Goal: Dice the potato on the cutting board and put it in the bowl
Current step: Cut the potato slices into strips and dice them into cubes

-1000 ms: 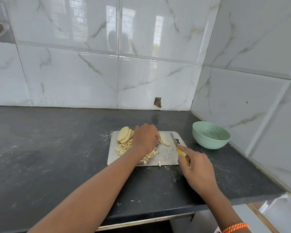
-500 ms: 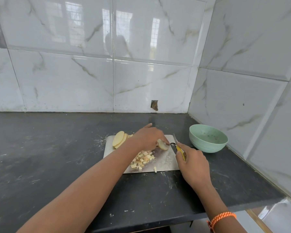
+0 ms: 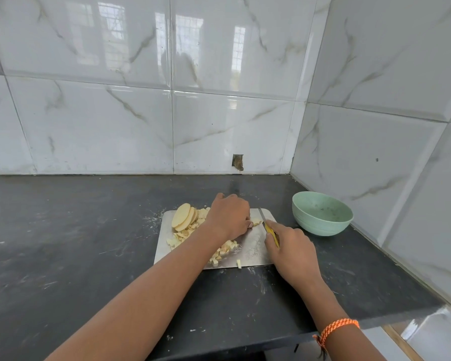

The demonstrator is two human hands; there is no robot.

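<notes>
Left hand (image 3: 229,217) down on the cutting board (image 3: 255,246), fingers curled over a small potato piece (image 3: 256,222) at the board's far right, fingertips pinning it. Right hand (image 3: 288,242) wrapped round the yellow handle of the knife (image 3: 267,225), blade pointing away from the person & sitting just beside that piece; can't tell if the edge is touching it.

Potato's all on the board: stack of round slices (image 3: 184,217) leaning at the far-left corner, a heap of dice (image 3: 223,252) w/ strips running under the left forearm toward the near edge, one stray stick (image 3: 239,263) hanging right at the near edge.

Green bowl (image 3: 322,213) stands upright on the dark worktop (image 3: 76,243), right of the board, near the corner wall, apart from the board. Only tiny specks inside; no potato pieces visible in it.

Orange braided band (image 3: 336,327) on the right wrist. White marble-look tiles (image 3: 167,100) behind, a small hole (image 3: 237,162) low in the back wall.
</notes>
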